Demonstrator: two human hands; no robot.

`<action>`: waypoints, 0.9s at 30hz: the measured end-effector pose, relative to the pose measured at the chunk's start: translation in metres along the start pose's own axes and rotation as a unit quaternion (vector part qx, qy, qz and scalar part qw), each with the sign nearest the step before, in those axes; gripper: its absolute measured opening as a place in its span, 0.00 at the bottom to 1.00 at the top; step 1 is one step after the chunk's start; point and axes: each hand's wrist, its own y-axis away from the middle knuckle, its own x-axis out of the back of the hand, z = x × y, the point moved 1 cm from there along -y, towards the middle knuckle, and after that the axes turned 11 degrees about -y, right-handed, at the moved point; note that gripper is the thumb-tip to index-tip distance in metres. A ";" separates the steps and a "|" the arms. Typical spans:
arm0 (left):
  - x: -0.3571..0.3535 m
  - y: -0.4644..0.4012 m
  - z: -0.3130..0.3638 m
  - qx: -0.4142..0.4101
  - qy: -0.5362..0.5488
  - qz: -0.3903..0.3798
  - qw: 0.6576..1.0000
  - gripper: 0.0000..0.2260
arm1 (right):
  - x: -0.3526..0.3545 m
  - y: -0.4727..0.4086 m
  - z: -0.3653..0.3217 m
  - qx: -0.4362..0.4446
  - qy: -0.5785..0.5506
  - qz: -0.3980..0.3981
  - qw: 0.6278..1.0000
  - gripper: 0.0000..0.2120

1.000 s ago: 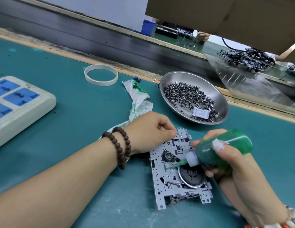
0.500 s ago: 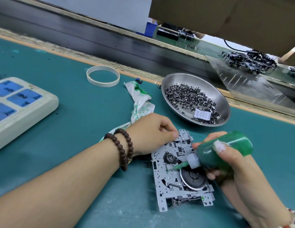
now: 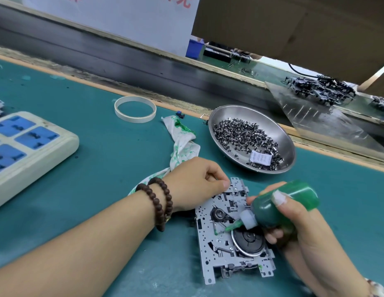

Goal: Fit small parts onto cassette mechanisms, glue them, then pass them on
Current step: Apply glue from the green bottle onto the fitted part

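Glue is being applied to a cassette mechanism point(image 3: 210, 243) that is lying flat on the green desk point(image 3: 105, 168), close to its near edge. The green glue bottle point(image 3: 281, 204) is being gripped by the right hand point(image 3: 294, 219), fingers and thumb curled round its body, and its nozzle tip is being held down against the metal plate between the small pulley and the large dark flywheel. The mechanism's far left corner is being steadied by the left hand point(image 3: 195, 185), its fingers curled and the fingertips being pressed on the plate's edge; whether anything small is being pinched there cannot be told. A beaded bracelet point(image 3: 161, 204) is being worn on the left wrist. Beyond the mechanism, towards the far edge, a steel bowl point(image 3: 279, 133) is being used to hold small parts point(image 3: 240, 133) and a paper slip. A rag point(image 3: 182, 144) stained green is lying just left of the bowl, partly hidden under the left hand. A pale tape ring point(image 3: 135, 109) is lying near the far edge, and a white power strip point(image 3: 26, 144) is sitting at the left edge.
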 end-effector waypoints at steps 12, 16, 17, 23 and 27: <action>0.000 -0.001 -0.001 -0.003 0.003 0.000 1.000 0.05 | 0.001 -0.002 0.003 -0.004 -0.024 0.021 0.999 0.23; 0.000 -0.001 -0.001 -0.002 0.004 0.002 1.000 0.05 | 0.002 -0.001 0.003 -0.009 -0.021 0.022 0.999 0.21; 0.000 -0.001 -0.001 -0.002 0.004 0.002 1.000 0.05 | 0.003 -0.001 0.003 -0.010 -0.020 0.021 1.000 0.20; 0.000 -0.001 -0.001 -0.001 0.002 0.004 1.000 0.05 | 0.004 -0.002 0.004 -0.001 -0.003 0.023 1.000 0.16; 0.000 -0.001 -0.002 -0.002 0.008 0.002 1.000 0.05 | 0.006 -0.003 0.005 -0.004 -0.010 0.030 0.999 0.14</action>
